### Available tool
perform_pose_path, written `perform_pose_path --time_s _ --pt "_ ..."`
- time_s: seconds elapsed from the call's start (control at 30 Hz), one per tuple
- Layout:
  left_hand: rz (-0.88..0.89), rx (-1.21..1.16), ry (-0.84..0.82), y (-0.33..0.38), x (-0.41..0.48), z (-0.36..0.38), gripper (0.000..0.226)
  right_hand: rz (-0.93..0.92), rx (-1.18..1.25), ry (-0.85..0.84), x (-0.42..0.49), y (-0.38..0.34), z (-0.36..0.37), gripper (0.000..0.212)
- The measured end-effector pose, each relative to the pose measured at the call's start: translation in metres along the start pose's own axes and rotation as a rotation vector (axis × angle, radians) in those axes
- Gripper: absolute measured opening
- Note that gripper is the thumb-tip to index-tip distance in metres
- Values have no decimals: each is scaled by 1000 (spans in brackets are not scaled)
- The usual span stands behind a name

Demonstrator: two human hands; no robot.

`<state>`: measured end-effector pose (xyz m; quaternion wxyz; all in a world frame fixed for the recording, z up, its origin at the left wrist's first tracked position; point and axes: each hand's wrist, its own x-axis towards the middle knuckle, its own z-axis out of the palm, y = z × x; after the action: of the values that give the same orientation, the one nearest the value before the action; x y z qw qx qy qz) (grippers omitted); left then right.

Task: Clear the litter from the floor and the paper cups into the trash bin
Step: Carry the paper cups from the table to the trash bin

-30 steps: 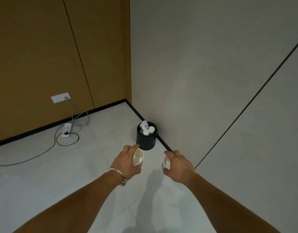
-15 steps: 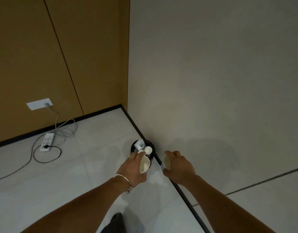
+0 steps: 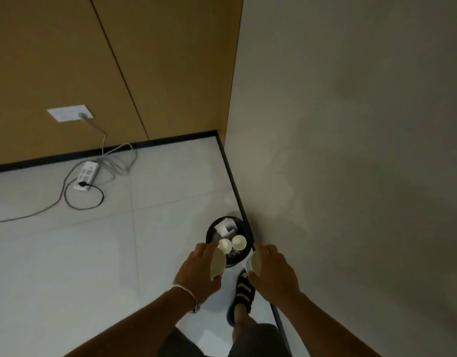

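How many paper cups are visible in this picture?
4 paper cups: one held in the left hand, one in the right hand, two side by side inside the trash bin. More may be hidden under the litter.

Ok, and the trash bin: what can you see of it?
The trash bin is round, black and open-topped, upright on the floor tiles, close against the wall's black skirting. Inside lie two white paper cups, mouths up, white paper and darker litter. The left hand and right hand, each holding another cup, hover at its near rim; contact unclear.
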<state>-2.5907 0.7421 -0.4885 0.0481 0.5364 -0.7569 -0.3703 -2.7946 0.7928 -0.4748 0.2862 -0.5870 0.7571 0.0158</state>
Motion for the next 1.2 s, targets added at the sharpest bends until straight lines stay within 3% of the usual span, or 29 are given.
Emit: perform_pose_path --time_s 0.2,0.43,0.63,0.83,1.07,1.2 --pt "-138 -78 9 -26 78 81 88 -53 23 -57 106 51 53 76" --pt "-123 -54 -18 -103 188 206 81 -65 -14 -24 242 100 174 75" --pt "-129 -37 -44 -154 230 285 79 -120 -6 -63 282 142 247 78" --pt "-18 153 84 -180 233 310 74 -161 39 29 295 150 278 75" --pt "-117 283 80 -186 245 306 61 -192 -14 53 301 147 292 74" --pt "-125 403 48 -193 257 316 81 -230 -78 73 304 151 298 78"
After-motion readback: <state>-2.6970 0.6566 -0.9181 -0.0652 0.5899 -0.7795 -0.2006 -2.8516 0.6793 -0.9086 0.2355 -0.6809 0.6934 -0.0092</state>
